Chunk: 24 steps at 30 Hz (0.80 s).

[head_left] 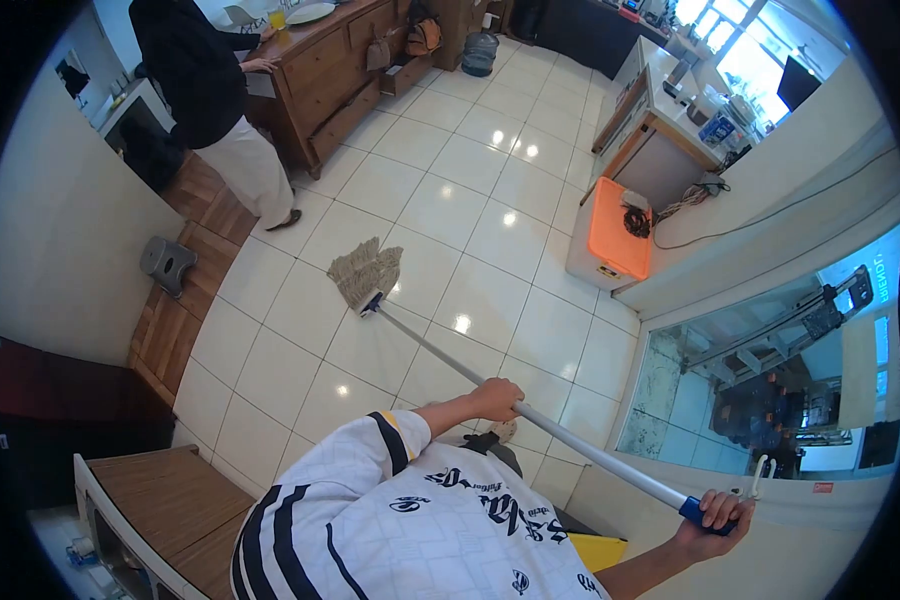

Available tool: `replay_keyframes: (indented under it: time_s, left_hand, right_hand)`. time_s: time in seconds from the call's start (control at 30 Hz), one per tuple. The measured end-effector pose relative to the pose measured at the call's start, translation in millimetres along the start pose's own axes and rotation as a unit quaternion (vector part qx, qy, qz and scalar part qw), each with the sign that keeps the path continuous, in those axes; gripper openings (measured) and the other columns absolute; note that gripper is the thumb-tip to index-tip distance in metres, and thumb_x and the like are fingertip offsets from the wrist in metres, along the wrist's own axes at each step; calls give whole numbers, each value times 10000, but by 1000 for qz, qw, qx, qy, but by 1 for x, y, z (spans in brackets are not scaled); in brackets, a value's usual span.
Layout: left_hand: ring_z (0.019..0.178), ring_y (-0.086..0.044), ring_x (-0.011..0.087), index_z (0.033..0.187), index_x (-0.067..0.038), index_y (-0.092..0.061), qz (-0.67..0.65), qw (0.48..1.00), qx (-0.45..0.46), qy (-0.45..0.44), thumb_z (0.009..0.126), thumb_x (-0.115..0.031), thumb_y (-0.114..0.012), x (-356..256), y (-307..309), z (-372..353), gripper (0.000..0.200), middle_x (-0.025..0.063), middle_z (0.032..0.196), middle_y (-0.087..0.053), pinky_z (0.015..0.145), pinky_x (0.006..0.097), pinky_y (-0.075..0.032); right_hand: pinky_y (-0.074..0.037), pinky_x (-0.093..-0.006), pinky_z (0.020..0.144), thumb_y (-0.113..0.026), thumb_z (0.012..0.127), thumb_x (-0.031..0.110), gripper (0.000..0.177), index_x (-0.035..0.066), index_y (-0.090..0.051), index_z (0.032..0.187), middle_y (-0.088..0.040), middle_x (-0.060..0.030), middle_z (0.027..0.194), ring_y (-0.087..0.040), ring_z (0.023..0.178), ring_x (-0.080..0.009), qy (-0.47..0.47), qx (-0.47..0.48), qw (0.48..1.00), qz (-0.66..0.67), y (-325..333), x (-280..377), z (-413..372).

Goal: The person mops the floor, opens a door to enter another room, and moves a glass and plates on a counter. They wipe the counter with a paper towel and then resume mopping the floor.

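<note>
A string mop with a grey metal handle (590,452) slants across the view, its beige strands (364,272) spread on the white tiled floor. My left hand (497,398) is closed around the middle of the handle. At the handle's blue end grip, near the window sill, my right hand (715,520) is wrapped round it. A dark blue and white clamp (370,303) joins the handle to the strands.
Another person (210,110) stands at a wooden drawer cabinet (340,75) with open lower drawers. A grey stool (168,264) is at the left. An orange-lidded box (618,230) sits by the right wall, below a counter (670,105). A wooden-topped cabinet (165,500) is close at lower left.
</note>
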State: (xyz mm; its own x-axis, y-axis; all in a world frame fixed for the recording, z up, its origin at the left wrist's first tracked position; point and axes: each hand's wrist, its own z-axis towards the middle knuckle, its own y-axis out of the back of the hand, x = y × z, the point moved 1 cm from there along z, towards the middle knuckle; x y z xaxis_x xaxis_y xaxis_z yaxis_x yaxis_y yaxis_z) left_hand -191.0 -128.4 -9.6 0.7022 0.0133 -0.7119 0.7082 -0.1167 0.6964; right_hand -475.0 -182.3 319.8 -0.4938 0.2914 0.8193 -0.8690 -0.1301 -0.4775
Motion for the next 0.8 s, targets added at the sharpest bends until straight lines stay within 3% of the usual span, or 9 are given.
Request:
replay_keyframes:
  time_s: [0.37,0.8]
  left_hand:
    - [714,-601,342,666,-77,-607,-23,999,-6,25,735,-316,-597,-2,2,-3,249,139,703,-614,641,450,-481]
    - [711,-605,341,662,-84,-610,-4,1000,-8,-5,679,-272,-610,1,-9,-5,188,138,698,-613,637,452,-481]
  right_hand:
    - [-334,-236,452,-419,933,225,271,133,-336,692,-298,28,465,-285,374,-61,3,3,1000,3,-6,2,-4]
    - [-341,-247,447,-404,932,232,265,131,-336,696,-304,27,462,-288,365,-67,5,5,1000,7,3,5,-11]
